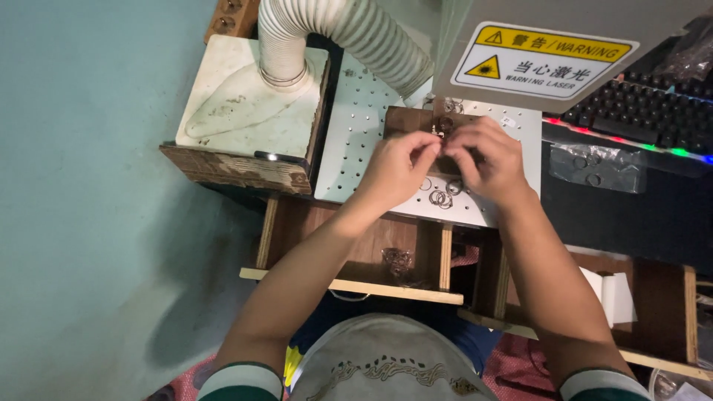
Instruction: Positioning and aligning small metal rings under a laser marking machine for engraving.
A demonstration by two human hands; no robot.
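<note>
Both hands meet over a small dark wooden block (405, 119) on a white perforated plate (356, 126). My left hand (397, 165) pinches a small metal ring (438, 134) between thumb and fingertips. My right hand (486, 157) touches the same spot with its fingertips closed; what it holds is too small to tell. Several loose metal rings (442, 197) lie on the plate just below the hands.
A grey machine head with a yellow warning label (546, 56) hangs over the plate. A ribbed white hose (349, 30) enters a white box (245, 96) at left. A black backlit keyboard (646, 111) and a plastic bag (598, 167) lie right. More rings (397, 260) sit in a wooden drawer below.
</note>
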